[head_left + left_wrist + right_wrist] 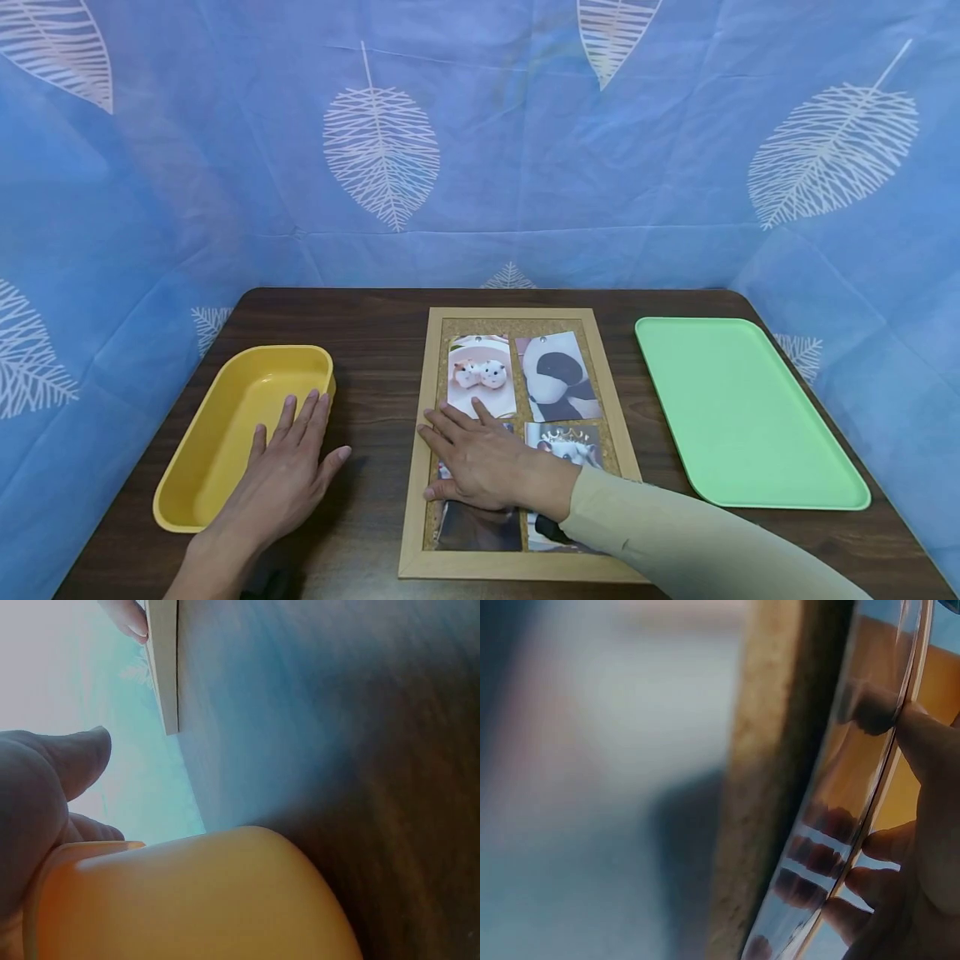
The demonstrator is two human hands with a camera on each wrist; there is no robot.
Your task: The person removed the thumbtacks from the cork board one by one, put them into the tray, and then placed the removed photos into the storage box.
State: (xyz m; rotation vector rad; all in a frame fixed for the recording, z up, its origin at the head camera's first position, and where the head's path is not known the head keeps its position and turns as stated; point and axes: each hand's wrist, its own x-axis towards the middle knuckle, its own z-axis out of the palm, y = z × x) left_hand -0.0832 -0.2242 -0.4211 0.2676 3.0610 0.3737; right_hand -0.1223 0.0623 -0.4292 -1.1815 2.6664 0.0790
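My left hand [281,475] lies over the right rim of a yellow tub [217,442], fingers straight and thumb held apart. My right hand [491,462] is spread flat on a wood-framed cork board [517,568], over its left-column photos. In the right wrist view its fingertips [874,885] touch a glossy photo that mirrors them. A photo of two small white animals [480,375] and a black-and-white photo [558,375] are pinned at the top. Below right is a photo with a crown [566,442], partly hidden by my hand. A dark photo [480,529] lies at lower left.
A light green tray [750,417] lies on the right of the dark wooden table [375,358]. Blue cloth [525,167] with white leaf prints hangs behind and at both sides. The board stands between the tub and the green tray.
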